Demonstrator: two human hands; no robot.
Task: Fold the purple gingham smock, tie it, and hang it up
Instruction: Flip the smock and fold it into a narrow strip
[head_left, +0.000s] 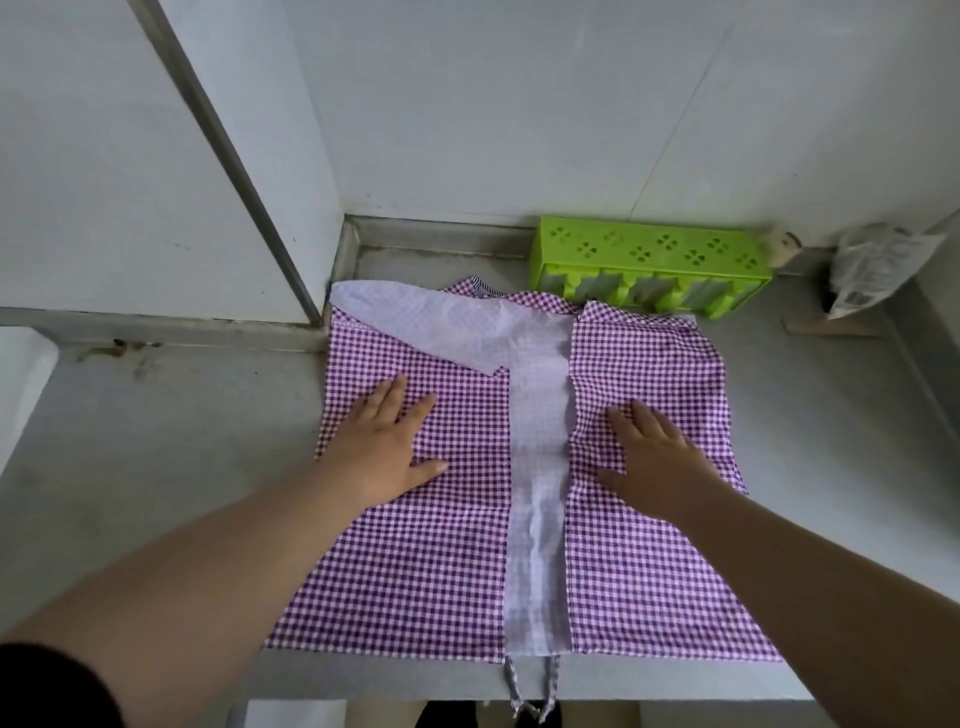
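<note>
I have the purple gingham smock (415, 545) spread flat on the grey tabletop (156, 441), both side panels folded inward so a pale strip of the reverse side shows down the middle. My left hand (384, 441) rests palm-down on the left panel, fingers straight and slightly spread, gripping nothing. My right hand (649, 457) lies the same way on the right panel, flat and pressing, holding nothing.

The risk I see is the thin cloth sliding on the smooth tabletop if I push sideways instead of down; that would open the folds again or bunch the right panel, which already shows soft wrinkles near my fingers. The two ties (535, 691) dangle over the front edge, and their weight or a snag could tug the hem crooked. The green perforated plastic rack (649, 265) sits just beside the collar, so a fold upward might catch on it.

The fabric looks light, woven, and crisp enough to keep a crease; a turned-over sleeve (415, 317) lies pale at upper left.
</note>
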